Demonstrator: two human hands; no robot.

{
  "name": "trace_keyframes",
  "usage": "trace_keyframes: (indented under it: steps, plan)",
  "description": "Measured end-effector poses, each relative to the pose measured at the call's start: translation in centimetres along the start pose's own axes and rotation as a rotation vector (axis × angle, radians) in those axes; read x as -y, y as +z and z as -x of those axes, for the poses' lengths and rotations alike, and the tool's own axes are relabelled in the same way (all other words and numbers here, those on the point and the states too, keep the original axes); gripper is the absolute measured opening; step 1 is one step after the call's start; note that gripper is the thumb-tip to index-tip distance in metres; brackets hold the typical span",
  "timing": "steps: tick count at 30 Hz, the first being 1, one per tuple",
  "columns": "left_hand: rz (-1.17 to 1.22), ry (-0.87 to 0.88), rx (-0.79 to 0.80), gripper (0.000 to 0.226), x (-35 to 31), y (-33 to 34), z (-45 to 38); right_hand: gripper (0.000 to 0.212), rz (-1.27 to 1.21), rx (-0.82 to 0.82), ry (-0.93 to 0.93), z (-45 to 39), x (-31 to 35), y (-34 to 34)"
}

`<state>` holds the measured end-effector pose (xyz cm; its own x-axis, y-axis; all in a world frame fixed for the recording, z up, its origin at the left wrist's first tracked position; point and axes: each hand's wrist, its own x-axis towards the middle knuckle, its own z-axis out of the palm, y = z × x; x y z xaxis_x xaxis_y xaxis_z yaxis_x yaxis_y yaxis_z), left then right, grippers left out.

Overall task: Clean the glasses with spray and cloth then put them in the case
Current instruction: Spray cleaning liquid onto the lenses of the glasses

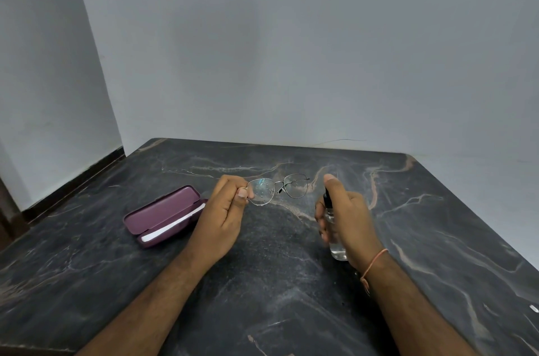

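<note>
The left hand (224,209) holds the glasses (278,188) above the table (277,282). Its grip is pinched: thumb and curled fingers clamp the outer edge of the lens nearest that hand. The frame is thin metal wire and extends from the hand toward the right, lenses facing the camera. The held lens carries fine droplets and a faint reflection; the other lens looks clear.

The right hand (347,218) holds the spray bottle (335,233), a small clear cylinder with a black nozzle section at the top. The grip is wrapped: fingers curl around the bottle body, and the index finger lies on top of the nozzle. The bottle is tilted, its nozzle end near the glasses but apart from them. A thin orange thread (373,266) circles the right wrist.

The case (163,214) lies open on the table, left of the left hand and partly behind it. It is maroon, its lid raised toward the far side. A white cloth (172,224) lies along the lower shell.

The table is dark stone with pale veins and stands against a pale wall (291,49).
</note>
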<state>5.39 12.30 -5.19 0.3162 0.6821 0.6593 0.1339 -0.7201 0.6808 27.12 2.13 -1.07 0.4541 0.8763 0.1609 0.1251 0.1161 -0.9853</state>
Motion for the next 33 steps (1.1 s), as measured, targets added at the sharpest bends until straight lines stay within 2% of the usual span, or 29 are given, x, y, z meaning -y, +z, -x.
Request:
trace_keyframes:
  steps: [4, 11, 17, 29, 33]
  plan:
    - [-0.001, 0.001, 0.008, 0.027, -0.19, 0.03, -0.02, 0.073, 0.036, 0.013, 0.003, 0.0, -0.04, 0.11]
    - [-0.002, 0.002, 0.01, 0.029, -0.26, 0.03, -0.05, 0.062, -0.001, 0.042, 0.016, 0.17, 0.21, -0.12]
    - [-0.014, -0.01, 0.017, 0.027, -0.41, -0.08, 0.03, 0.073, 0.002, 0.037, -0.003, 0.22, 0.1, 0.11]
    - [-0.004, 0.0, 0.022, 0.029, -0.5, 0.06, 0.01, 0.066, 0.009, 0.066, -0.028, 0.3, 0.19, 0.21]
    - [-0.005, 0.003, 0.023, 0.029, -0.49, 0.0, -0.01, 0.07, 0.022, 0.053, -0.027, 0.27, 0.03, 0.29]
